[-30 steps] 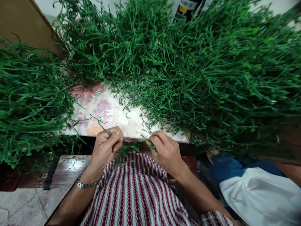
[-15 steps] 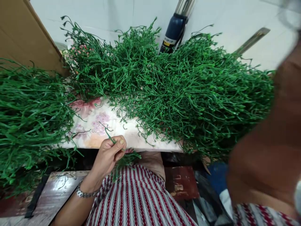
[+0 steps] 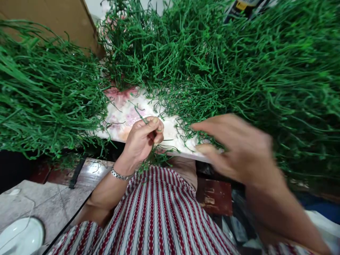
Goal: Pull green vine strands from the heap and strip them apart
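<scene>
My left hand (image 3: 145, 136), with a metal watch band at its wrist, is closed in a pinch on a thin green stem (image 3: 140, 115) that looks like an artificial plant part. The stem's forked tip sticks up past the thumb. My right hand (image 3: 233, 150) is smeared by motion at the table's front edge, thumb and fingers apart, with nothing visible between them. Behind it spreads a large heap of green stems (image 3: 212, 71) with small knobbed tips. Some loose green stems (image 3: 151, 159) lie on my lap, just below my left hand.
Another heap of green stems (image 3: 50, 95) overhangs the table's left side. The floral-covered tabletop (image 3: 170, 132) shows between the heaps. A cardboard box (image 3: 58, 21) stands back left, and a dark bottle (image 3: 244, 9) behind the stems. A white round object (image 3: 22, 235) sits lower left.
My right arm, raised close to the camera before, has come down, bringing the hand to the table's front edge. My left hand keeps its stem. The view has tilted down and shifted left.
</scene>
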A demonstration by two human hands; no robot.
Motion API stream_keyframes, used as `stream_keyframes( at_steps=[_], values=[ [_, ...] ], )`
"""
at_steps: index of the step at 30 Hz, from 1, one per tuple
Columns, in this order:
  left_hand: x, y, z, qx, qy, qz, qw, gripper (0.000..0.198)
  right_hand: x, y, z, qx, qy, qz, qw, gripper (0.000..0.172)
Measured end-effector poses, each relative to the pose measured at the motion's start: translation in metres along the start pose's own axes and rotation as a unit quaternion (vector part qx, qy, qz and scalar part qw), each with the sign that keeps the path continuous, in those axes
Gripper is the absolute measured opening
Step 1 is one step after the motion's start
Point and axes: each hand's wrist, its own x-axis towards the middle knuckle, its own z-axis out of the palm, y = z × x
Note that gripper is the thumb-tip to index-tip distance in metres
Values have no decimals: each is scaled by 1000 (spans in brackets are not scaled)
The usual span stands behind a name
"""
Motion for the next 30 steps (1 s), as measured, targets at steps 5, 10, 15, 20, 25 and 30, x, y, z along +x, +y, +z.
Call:
stream_keyframes(
  at_steps=[5, 10, 15, 20, 25, 30],
  values=[
    [0, -2, 8, 2, -19, 26, 999, 22, 13, -9, 55, 66, -48, 60, 995, 31],
    [0, -10, 8, -5, -23, 38, 999, 21, 3, -7, 75, 143, 36, 139, 979, 14],
    [-2, -12, -8, 132, 25, 93, 987, 17, -3, -4, 72, 264, 66, 197, 942, 20],
    [-18, -19, -26, 231, -21, -28, 972, 24, -1, -1, 75, 371, 114, 220, 895, 16],
    [-29, -32, -26, 228, 4, -54, 972, 17, 4, 3, 80, 333, 164, 191, 909, 27],
    [-28, -28, -23, 229, 44, 2, 972, 13, -3, -2, 72, 156, 295, 164, 928, 11]
  ],
)
